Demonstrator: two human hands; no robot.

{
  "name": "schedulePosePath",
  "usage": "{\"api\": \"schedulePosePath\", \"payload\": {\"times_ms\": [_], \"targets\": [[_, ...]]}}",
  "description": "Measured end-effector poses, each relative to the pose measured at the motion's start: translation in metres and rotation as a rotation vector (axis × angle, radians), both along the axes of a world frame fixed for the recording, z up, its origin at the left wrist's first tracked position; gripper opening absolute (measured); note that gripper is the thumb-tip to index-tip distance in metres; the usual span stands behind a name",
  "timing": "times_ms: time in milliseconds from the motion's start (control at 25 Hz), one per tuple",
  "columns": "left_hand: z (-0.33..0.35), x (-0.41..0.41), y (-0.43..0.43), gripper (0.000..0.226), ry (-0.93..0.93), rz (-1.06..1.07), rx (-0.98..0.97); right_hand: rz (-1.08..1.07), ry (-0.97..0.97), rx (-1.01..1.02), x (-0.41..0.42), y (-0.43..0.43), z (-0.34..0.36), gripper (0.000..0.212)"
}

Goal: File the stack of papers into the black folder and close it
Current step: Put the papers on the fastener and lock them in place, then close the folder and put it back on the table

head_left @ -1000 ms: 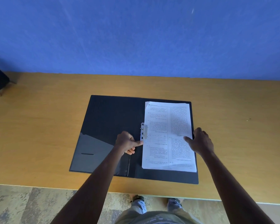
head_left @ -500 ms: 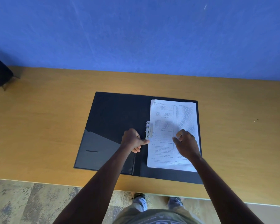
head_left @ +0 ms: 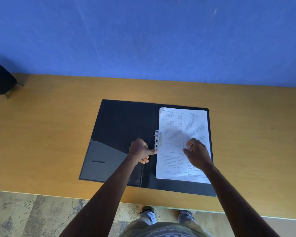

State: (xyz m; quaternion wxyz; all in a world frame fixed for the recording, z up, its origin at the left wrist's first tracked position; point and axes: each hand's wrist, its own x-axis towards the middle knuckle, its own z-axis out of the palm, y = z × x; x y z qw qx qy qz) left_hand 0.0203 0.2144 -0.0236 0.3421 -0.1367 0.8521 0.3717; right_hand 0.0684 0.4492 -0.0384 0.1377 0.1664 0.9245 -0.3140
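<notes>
Left hand (head_left: 140, 152) loosely curled, holding nothing, fingertip at clip (head_left: 157, 139); right hand (head_left: 197, 153) flat on papers (head_left: 183, 134), gripping nothing; papers on right half of open black folder (head_left: 125, 124), clip likely unfastened, cover unclosed.

Right hand (head_left: 197, 153) moved from folder's right edge onto papers (head_left: 183, 127), fingers curled
</notes>
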Motion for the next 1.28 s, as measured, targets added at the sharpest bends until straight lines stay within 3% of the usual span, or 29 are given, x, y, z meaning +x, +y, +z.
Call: {"api": "schedulePosePath", "payload": {"times_ms": [80, 160, 280, 360, 440, 600, 760, 920, 1200, 1280], "targets": [[0.002, 0.003, -0.005, 0.037, 0.021, 0.007, 0.046, 0.005, 0.001, -0.001, 0.001, 0.000, 0.000, 0.030], [0.006, 0.005, -0.021, 0.033, 0.156, 0.056, 0.023, 0.008, 0.002, -0.002, 0.001, -0.001, -0.001, 0.030], [0.009, 0.014, -0.065, 0.039, 0.376, 0.113, -0.352, -0.011, 0.032, -0.004, 0.002, 0.003, -0.002, 0.022], [0.010, 0.027, -0.095, 0.059, 0.295, 0.139, -0.583, -0.024, 0.140, 0.052, 0.008, 0.009, 0.000, 0.015], [0.009, 0.041, -0.115, 0.076, 0.151, 0.159, -0.675, -0.006, 0.264, 0.190, 0.017, 0.017, -0.001, 0.015], [0.002, 0.063, -0.121, 0.092, 0.075, 0.183, -0.711, 0.084, 0.271, 0.377, 0.037, 0.029, -0.014, 0.047], [-0.001, 0.057, -0.125, 0.092, 0.102, 0.241, -0.665, 0.208, 0.188, 0.383, 0.052, 0.032, -0.031, 0.085], [0.000, 0.044, -0.151, 0.091, 0.051, 0.273, -0.619, 0.215, 0.222, 0.374, 0.056, 0.034, -0.041, 0.078], [0.060, 0.034, -0.197, 0.029, 0.173, 0.486, -0.163, 0.200, 0.249, 0.371, 0.059, 0.037, -0.045, 0.072], [0.097, 0.033, -0.201, 0.015, 0.148, 0.400, -0.040, 0.203, 0.251, 0.376, 0.059, 0.036, -0.046, 0.071]]}}
